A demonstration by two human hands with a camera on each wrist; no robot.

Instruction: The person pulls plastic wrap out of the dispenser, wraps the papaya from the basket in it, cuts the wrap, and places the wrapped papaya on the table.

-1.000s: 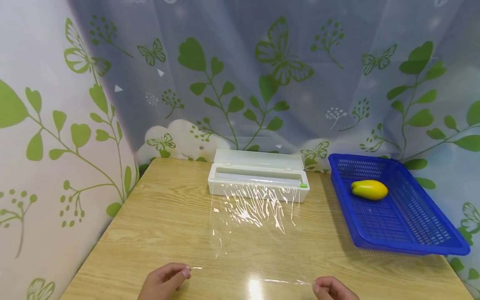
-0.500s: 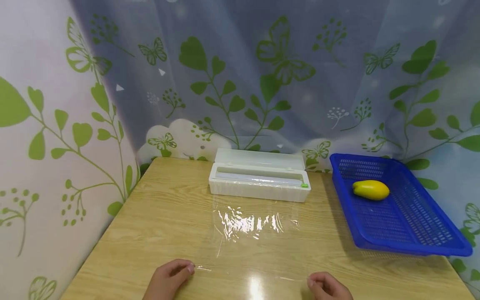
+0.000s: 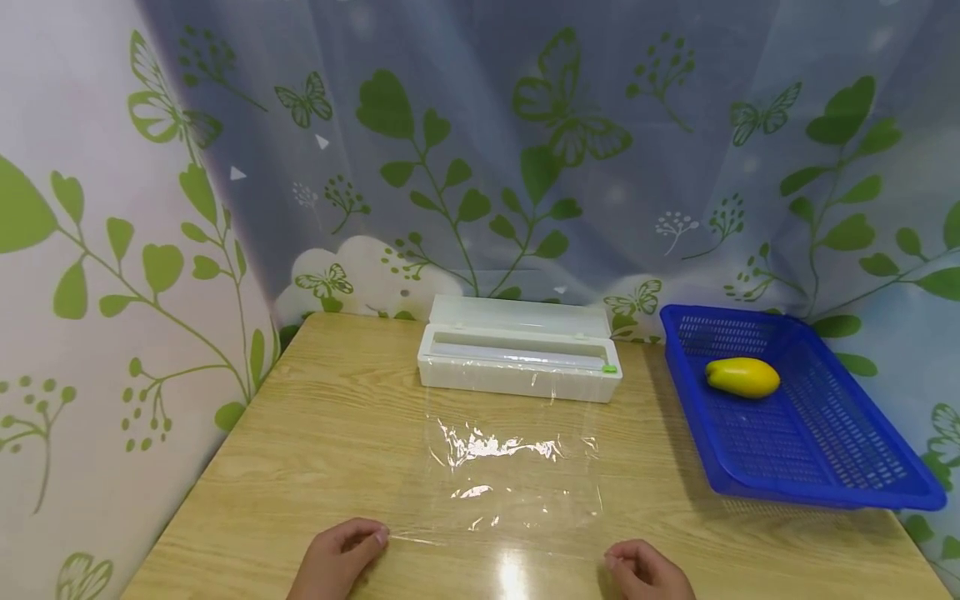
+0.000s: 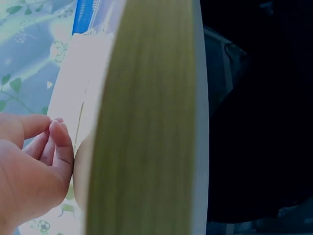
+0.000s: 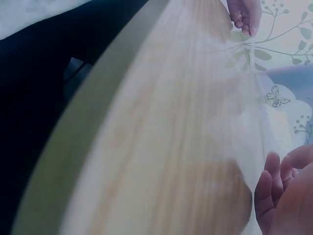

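Note:
A clear sheet of plastic wrap (image 3: 480,492) stretches forward over the table from a white dispenser box (image 3: 517,379) with its lid up. Thumb and fingers of my left hand (image 3: 339,557) pinch the near left corner of the wrap. At the near right corner, my right hand (image 3: 649,570) pinches the wrap too, though the film there is hard to see. The left wrist view has the left hand (image 4: 36,164) with thumb and fingertips together. Curled fingers of the right hand (image 5: 283,188) appear in the right wrist view, and the film runs between both hands.
To the right stands a blue plastic basket (image 3: 817,492) holding a yellow papaya-shaped fruit (image 3: 742,377). A roll (image 3: 517,356) lies inside the dispenser, with a small green piece (image 3: 609,368) at its right end. Patterned curtains (image 3: 465,125) border the wooden table (image 3: 300,433).
The wrap has lowered and lies flatter toward the table, its glare shifting nearer. My right hand has moved left and slightly up. The left hand moved a little right, then held still.

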